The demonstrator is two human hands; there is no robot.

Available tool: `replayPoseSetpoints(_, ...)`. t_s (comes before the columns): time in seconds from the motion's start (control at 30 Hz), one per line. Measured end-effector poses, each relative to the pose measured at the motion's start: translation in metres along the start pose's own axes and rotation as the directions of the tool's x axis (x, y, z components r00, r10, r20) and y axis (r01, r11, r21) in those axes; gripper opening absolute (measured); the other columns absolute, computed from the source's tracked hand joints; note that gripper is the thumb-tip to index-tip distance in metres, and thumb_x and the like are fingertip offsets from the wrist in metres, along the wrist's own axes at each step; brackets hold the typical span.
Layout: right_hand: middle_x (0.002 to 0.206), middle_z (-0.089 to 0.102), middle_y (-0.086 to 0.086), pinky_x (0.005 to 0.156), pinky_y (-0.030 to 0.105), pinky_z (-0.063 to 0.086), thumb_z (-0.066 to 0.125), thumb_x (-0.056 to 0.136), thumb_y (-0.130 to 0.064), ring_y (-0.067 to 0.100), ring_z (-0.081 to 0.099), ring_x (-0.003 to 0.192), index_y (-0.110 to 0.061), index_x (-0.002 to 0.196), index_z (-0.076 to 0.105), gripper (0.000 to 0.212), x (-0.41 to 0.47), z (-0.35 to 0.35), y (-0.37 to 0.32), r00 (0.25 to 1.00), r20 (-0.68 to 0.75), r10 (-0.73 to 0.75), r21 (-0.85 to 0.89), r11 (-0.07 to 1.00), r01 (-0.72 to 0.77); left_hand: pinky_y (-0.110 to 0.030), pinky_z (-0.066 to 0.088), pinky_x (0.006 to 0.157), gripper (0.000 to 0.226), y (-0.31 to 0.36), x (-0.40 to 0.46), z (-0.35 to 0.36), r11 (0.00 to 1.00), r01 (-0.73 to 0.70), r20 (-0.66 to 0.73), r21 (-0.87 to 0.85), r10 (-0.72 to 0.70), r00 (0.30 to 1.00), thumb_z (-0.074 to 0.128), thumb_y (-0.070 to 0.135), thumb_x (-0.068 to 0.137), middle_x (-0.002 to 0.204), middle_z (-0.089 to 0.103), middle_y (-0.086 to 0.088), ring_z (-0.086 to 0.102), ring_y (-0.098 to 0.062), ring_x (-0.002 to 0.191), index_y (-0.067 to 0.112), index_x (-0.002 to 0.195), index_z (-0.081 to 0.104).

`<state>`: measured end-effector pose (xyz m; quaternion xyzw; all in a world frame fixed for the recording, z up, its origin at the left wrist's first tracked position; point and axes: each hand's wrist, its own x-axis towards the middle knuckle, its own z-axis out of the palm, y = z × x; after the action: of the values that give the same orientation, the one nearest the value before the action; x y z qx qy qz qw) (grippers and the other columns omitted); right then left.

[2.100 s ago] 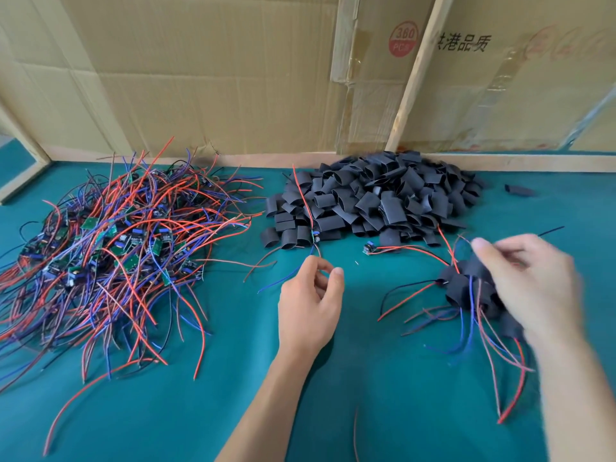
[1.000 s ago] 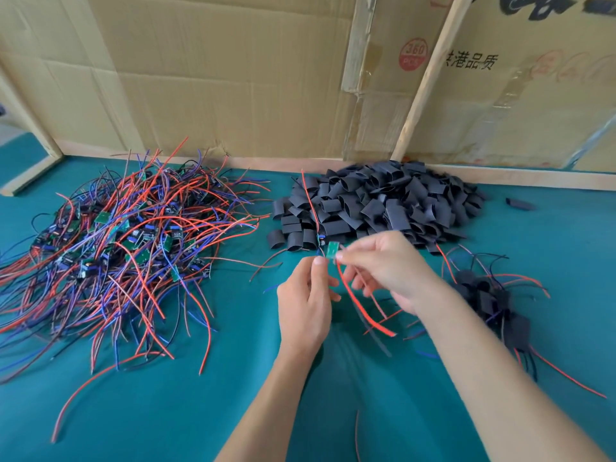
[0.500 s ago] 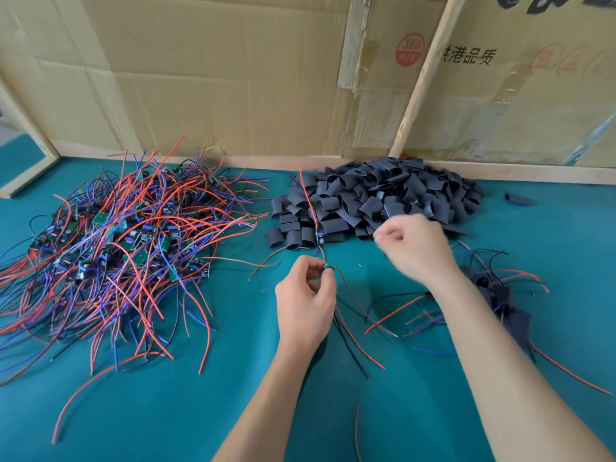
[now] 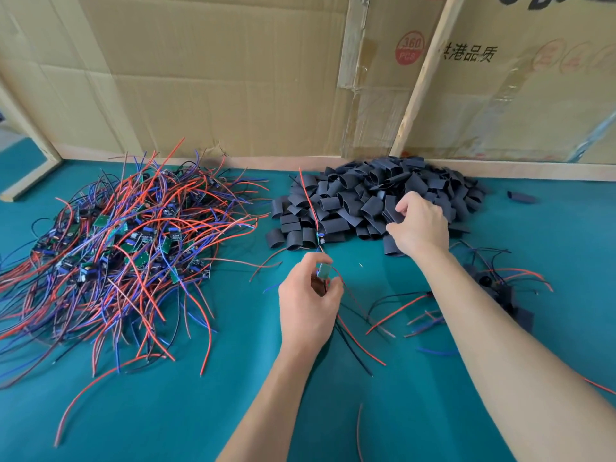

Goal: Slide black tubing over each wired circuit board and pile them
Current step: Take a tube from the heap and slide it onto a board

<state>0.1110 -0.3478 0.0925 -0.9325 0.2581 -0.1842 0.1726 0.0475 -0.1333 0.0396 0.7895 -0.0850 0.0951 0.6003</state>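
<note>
My left hand [image 4: 308, 305] pinches a small green circuit board [image 4: 323, 271] above the teal table, its red and black wires trailing down to the right. My right hand [image 4: 418, 225] reaches into the heap of short black tubing pieces [image 4: 373, 198] at the back, fingers curled on a piece at the heap's front. Another wired board [image 4: 320, 237] lies at the heap's left front edge, its red wire sticking up. A big tangle of bare wired boards [image 4: 126, 248] covers the left of the table. Boards sleeved in tubing [image 4: 500, 288] lie piled under my right forearm.
Cardboard sheets and a wooden slat [image 4: 423, 75] wall off the back of the table [image 4: 166, 411]. A single tubing piece [image 4: 520, 197] lies apart at the far right. Loose red, blue and black wires [image 4: 400, 311] spread between my arms.
My right hand has moved away from my left hand and back into the tubing heap. The left hand has kept the board and turned it up so its green face shows.
</note>
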Motion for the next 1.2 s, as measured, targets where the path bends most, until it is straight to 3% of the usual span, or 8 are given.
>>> replayPoseSetpoints(0.23, 0.103, 0.069, 0.003, 0.074, 0.034, 0.038, 0.078, 0.091, -0.027, 0.032, 0.061, 0.107, -0.021, 0.094, 0.065, 0.015, 0.002, -0.008, 0.002, 0.999, 0.033, 0.004, 0.041, 0.999, -0.006, -0.014, 0.034, 0.060, 0.018, -0.003, 0.004, 0.005, 0.999, -0.029, -0.053, 0.038, 0.031, 0.998, 0.080, 0.024, 0.085, 0.061, 0.052, 0.016, 0.048, -0.008, 0.062, 0.027, 0.076, 0.065)
replayPoseSetpoints(0.53, 0.096, 0.069, 0.014, 0.058, 0.033, 0.036, 0.069, 0.095, -0.023, 0.030, 0.045, 0.074, -0.016, 0.106, 0.056, 0.018, -0.006, -0.002, 0.006, 0.990, -0.063, -0.126, -0.186, 0.976, 0.112, -0.036, 0.046, 0.066, 0.029, -0.003, 0.005, 0.005, 0.998, 0.026, 0.009, 0.059, -0.026, 1.000, 0.073, 0.039, 0.093, 0.061, 0.060, -0.005, 0.061, -0.024, 0.065, 0.022, 0.070, 0.074)
replayPoseSetpoints(0.67, 0.105, 0.072, 0.004, 0.072, 0.034, 0.047, 0.069, 0.093, -0.027, 0.032, 0.067, 0.087, -0.022, 0.118, 0.050, 0.032, -0.013, -0.017, 0.013, 0.982, -0.171, -0.081, 0.222, 0.968, 0.118, -0.043, 0.046, 0.067, 0.045, -0.004, 0.005, 0.005, 0.996, 0.026, 0.023, 0.090, -0.028, 0.999, 0.070, 0.042, 0.095, 0.062, 0.058, -0.012, 0.059, -0.030, 0.065, 0.009, 0.065, 0.063)
replayPoseSetpoints(0.73, 0.103, 0.072, -0.006, 0.077, 0.040, 0.059, 0.070, 0.091, -0.025, 0.018, 0.074, 0.074, -0.027, 0.120, 0.053, 0.034, -0.026, -0.034, 0.009, 0.989, -0.146, 0.016, 0.588, 0.805, 0.074, -0.045, 0.046, 0.067, 0.046, -0.003, 0.004, 0.005, 0.995, 0.018, 0.024, 0.093, -0.020, 1.000, 0.069, 0.042, 0.096, 0.063, 0.057, -0.013, 0.057, -0.030, 0.064, 0.008, 0.065, 0.063)
replayPoseSetpoints(0.83, 0.097, 0.077, 0.002, 0.049, 0.034, 0.053, 0.070, 0.084, -0.032, 0.018, 0.060, 0.043, -0.026, 0.115, 0.064, 0.032, -0.050, -0.062, -0.006, 0.992, -0.124, 0.026, 0.833, 0.546, 0.090, -0.046, 0.046, 0.066, 0.049, -0.002, 0.005, 0.005, 0.993, -0.003, 0.033, 0.115, -0.001, 0.999, 0.069, 0.042, 0.096, 0.061, 0.055, -0.015, 0.055, -0.032, 0.064, 0.005, 0.065, 0.061)
replayPoseSetpoints(0.97, 0.097, 0.080, 0.006, 0.052, 0.011, 0.045, 0.071, 0.086, -0.026, 0.002, 0.061, 0.053, -0.024, 0.106, 0.065, 0.021, -0.078, -0.087, -0.036, 0.960, -0.234, -0.156, 0.883, 0.379, 0.276, -0.045, 0.043, 0.065, 0.051, 0.000, 0.003, 0.004, 0.991, -0.018, 0.032, 0.131, 0.014, 0.999, 0.070, 0.040, 0.095, 0.061, 0.053, -0.017, 0.049, -0.032, 0.063, 0.002, 0.064, 0.056)
replayPoseSetpoints(1.07, 0.098, 0.078, 0.003, 0.075, 0.023, 0.057, 0.072, 0.091, -0.008, 0.011, 0.076, 0.081, -0.017, 0.112, 0.062, 0.024, -0.088, -0.089, -0.052, 0.926, -0.269, -0.264, 0.831, 0.422, 0.362, -0.046, 0.043, 0.065, 0.051, 0.000, 0.003, 0.004, 0.989, -0.032, 0.022, 0.143, 0.030, 0.999, 0.070, 0.039, 0.095, 0.061, 0.052, -0.019, 0.047, -0.032, 0.063, 0.000, 0.065, 0.056)
replayPoseSetpoints(1.2, 0.101, 0.074, -0.011, 0.072, 0.021, 0.055, 0.073, 0.093, -0.011, 0.001, 0.075, 0.086, -0.015, 0.117, 0.061, 0.027, -0.096, -0.074, -0.052, 0.897, -0.253, -0.362, 0.697, 0.575, 0.428, -0.046, 0.045, 0.066, 0.047, -0.001, 0.003, 0.005, 0.991, -0.023, 0.019, 0.134, 0.020, 1.000, 0.071, 0.039, 0.094, 0.060, 0.054, -0.016, 0.051, -0.032, 0.063, 0.005, 0.064, 0.059)
